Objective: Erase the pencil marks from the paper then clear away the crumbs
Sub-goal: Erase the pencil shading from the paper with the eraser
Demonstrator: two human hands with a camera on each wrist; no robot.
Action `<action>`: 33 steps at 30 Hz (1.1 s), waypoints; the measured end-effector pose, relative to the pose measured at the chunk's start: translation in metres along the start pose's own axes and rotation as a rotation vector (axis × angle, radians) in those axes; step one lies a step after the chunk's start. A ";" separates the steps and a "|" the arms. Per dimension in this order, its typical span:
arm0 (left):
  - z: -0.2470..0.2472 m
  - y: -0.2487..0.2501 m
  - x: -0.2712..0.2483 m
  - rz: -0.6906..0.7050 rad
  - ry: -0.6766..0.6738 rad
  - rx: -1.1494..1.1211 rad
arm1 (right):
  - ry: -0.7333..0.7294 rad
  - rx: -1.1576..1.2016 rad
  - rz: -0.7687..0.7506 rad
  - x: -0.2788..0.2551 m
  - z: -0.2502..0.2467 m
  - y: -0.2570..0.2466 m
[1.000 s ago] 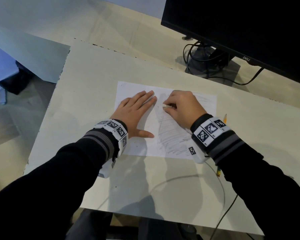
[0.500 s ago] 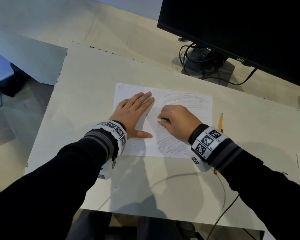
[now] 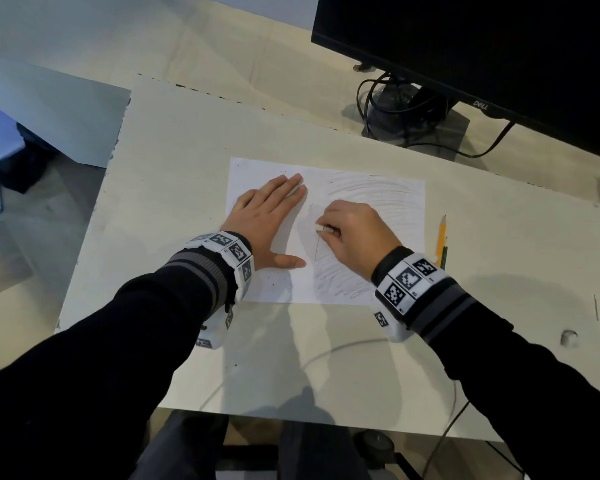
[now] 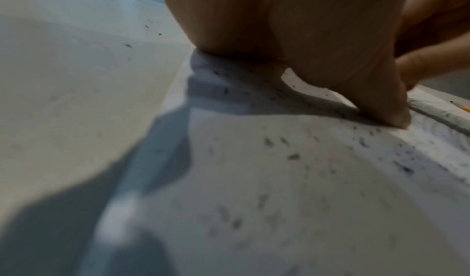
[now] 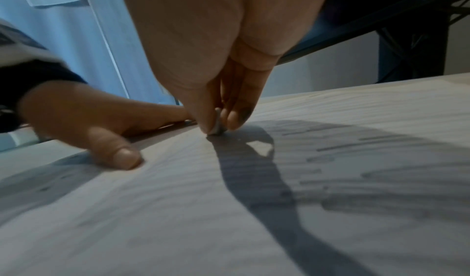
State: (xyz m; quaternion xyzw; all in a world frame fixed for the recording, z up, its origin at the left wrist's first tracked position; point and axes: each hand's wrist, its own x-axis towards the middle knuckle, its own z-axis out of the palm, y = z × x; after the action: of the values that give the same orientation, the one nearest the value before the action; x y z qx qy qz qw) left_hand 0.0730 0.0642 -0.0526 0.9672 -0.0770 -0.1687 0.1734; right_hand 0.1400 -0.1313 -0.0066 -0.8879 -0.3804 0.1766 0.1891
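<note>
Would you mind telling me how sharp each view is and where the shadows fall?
Head view: sharp, arm shadows on the table near the person. Left wrist view: blurred up close, left hand shading the crumb-speckled paper. Right wrist view: soft, right hand and eraser casting a dark streak.

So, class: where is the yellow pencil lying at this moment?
In the head view, the yellow pencil lies on the table, just off the paper's right edge, beside the right hand's wrist.
</note>
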 end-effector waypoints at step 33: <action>-0.006 0.002 -0.003 -0.016 -0.046 -0.023 | -0.039 0.016 -0.005 -0.009 -0.002 -0.003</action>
State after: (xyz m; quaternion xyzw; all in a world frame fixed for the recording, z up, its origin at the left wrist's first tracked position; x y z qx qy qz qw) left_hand 0.0721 0.0654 -0.0455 0.9616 -0.0714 -0.1933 0.1814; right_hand 0.1334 -0.1369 -0.0020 -0.8818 -0.3848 0.1966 0.1891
